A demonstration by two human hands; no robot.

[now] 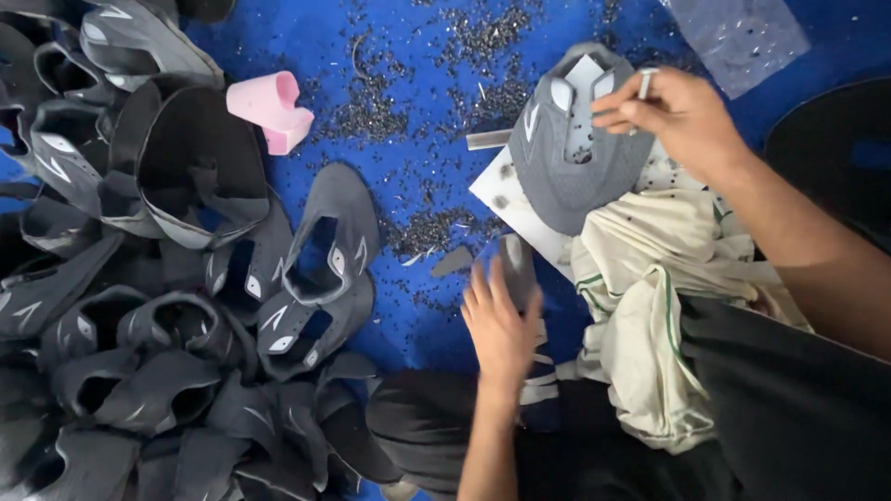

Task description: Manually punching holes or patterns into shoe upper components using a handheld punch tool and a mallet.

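A grey shoe upper (566,148) lies flat on a white board (506,199), its tongue cut-out facing up. My right hand (673,116) hovers at its right edge, fingers pinched on a small metal tool (644,83). My left hand (501,320) is lower down, fingers wrapped around a dark grey handle-like tool (518,264) beside the board's near edge.
A large heap of grey shoe uppers (139,306) fills the left side. A pink plastic piece (272,109) lies on the blue surface (408,56), which is strewn with small dark punched scraps. A cream cloth (650,306) covers my lap. A clear plastic bag (742,37) lies top right.
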